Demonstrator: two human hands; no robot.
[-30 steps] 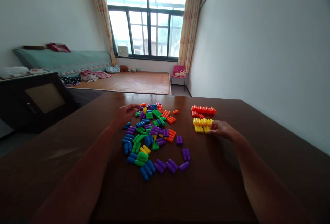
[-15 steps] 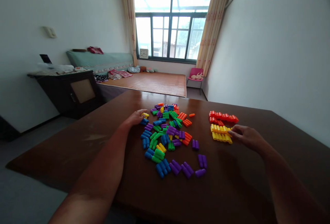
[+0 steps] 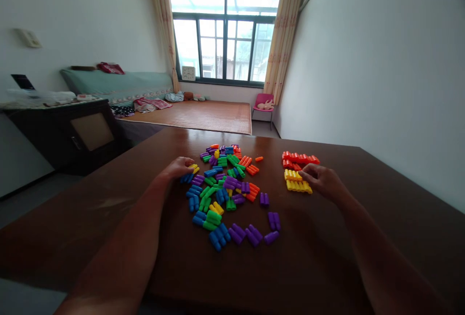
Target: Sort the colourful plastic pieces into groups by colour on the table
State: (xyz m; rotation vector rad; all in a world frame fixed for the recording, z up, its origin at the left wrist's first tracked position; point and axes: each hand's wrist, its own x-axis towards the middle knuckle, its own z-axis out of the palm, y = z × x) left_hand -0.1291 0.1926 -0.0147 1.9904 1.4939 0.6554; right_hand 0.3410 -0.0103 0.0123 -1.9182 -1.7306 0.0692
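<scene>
Small plastic pieces in blue, green, purple, orange and yellow form a loose pile (image 3: 221,184) on the brown table. At the pile's left edge, my left hand (image 3: 181,166) has its fingers closed on a yellow piece (image 3: 195,169), just above a blue piece (image 3: 187,178). To the right, two yellow rows lie side by side, the nearer one (image 3: 299,186) longer in view. My right hand (image 3: 319,178) pinches the right end of the farther yellow row (image 3: 291,175). Beyond them lie orange-red rows (image 3: 301,157), partly hidden behind my right hand.
Several purple pieces (image 3: 253,235) lie along the near side of the pile, and a single orange piece (image 3: 259,158) sits to its right. Past the brown table (image 3: 174,266) are a low bed (image 3: 214,114), a dark cabinet (image 3: 54,133) and a pink chair (image 3: 264,100).
The whole view has shifted, with the room and table further left in the picture. My left hand has lifted the yellow piece slightly; my right hand stays at the yellow rows.
</scene>
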